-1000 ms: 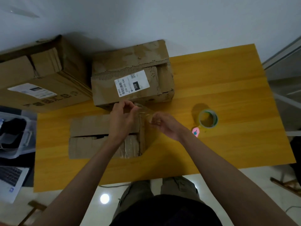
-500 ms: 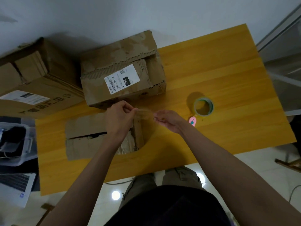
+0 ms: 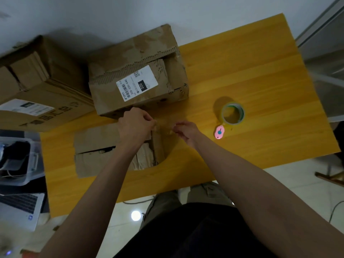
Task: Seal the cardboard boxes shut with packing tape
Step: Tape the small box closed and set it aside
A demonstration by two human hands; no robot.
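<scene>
Left hand (image 3: 135, 125) and right hand (image 3: 186, 130) each pinch an end of the clear tape strip (image 3: 164, 125), stretched above the flat box (image 3: 96, 138)'s right end. Risk: slack strip folds, sticking to itself.

Over a yellow table (image 3: 242, 62), a person's left hand (image 3: 134, 125) and right hand (image 3: 186, 130) pinch the ends of a clear strip of tape (image 3: 164, 125) above a flat cardboard box (image 3: 96, 138). A tape roll (image 3: 232, 113) and pink cutter (image 3: 219, 132) lie near a labelled box (image 3: 137, 75).
</scene>
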